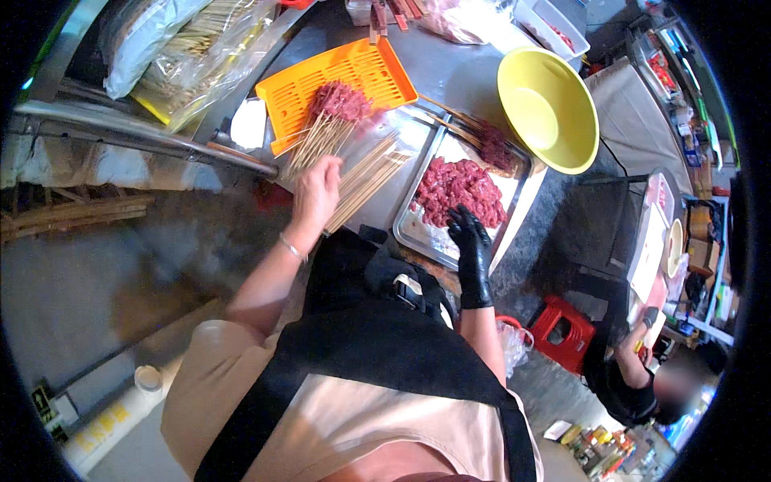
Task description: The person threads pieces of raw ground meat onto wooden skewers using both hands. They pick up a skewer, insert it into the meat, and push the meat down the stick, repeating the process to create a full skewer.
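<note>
My bare left hand (317, 188) is over the handle ends of meat skewers, its fingers curled; whether it grips a stick cannot be seen. Those skewers carry raw red meat (341, 102) and lie across an orange slotted plastic basket (385, 72). Just right of this hand lies a row of plain bamboo sticks (367, 181). My right hand (471, 250), in a black glove, touches the near edge of a pile of raw meat pieces (461, 190) in a metal tray (424, 244). More loaded skewers (494, 144) rest over the tray's far side.
A yellow-green plastic bowl (545, 114) stands beyond the tray. Bags of bamboo sticks (202, 54) lie at upper left, behind a metal rail (150, 141). A white plastic container (554, 30) is at upper right. Below right are a red stool (560, 334) and another person (626, 373) at a separate table.
</note>
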Demonstrator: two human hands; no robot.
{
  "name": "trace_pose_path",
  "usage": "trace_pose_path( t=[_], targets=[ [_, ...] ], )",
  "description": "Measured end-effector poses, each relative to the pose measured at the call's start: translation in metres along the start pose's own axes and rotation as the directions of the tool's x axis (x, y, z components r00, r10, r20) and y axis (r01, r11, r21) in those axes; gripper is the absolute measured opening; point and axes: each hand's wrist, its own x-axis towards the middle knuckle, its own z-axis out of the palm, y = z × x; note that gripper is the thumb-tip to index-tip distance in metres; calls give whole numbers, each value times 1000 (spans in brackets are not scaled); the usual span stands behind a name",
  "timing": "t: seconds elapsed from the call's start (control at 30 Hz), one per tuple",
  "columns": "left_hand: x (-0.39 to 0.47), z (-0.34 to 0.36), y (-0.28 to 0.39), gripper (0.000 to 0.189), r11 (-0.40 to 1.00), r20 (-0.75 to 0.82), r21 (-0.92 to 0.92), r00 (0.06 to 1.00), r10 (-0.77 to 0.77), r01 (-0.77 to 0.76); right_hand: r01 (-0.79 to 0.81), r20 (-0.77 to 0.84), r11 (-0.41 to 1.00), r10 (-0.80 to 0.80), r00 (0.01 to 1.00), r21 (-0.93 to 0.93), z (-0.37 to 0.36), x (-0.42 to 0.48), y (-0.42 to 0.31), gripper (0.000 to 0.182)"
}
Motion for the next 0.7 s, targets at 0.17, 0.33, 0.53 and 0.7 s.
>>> trace_pose_path(
  t=[0.17, 0.33, 0.53, 0.7],
  targets=[
    [53, 15, -54, 13, 941, -90, 331, 991, 101, -66, 148, -232, 970, -192, 954, -194, -51, -1, 16, 30],
    [49, 18, -27, 11, 879, -125, 433, 953, 277, -198, 238, -477, 923, -362, 801, -301, -95, 2, 34, 31],
    [45, 68, -19, 14, 920, 174, 292, 961, 217, -261, 354, -343, 760, -587, 733, -544, -159, 39, 78, 28],
    [99, 134, -63, 24, 894, 306, 349, 936, 175, -281, 281, -468, 801, -552, 690, -529, -170, 49, 94, 27]
  ],
)
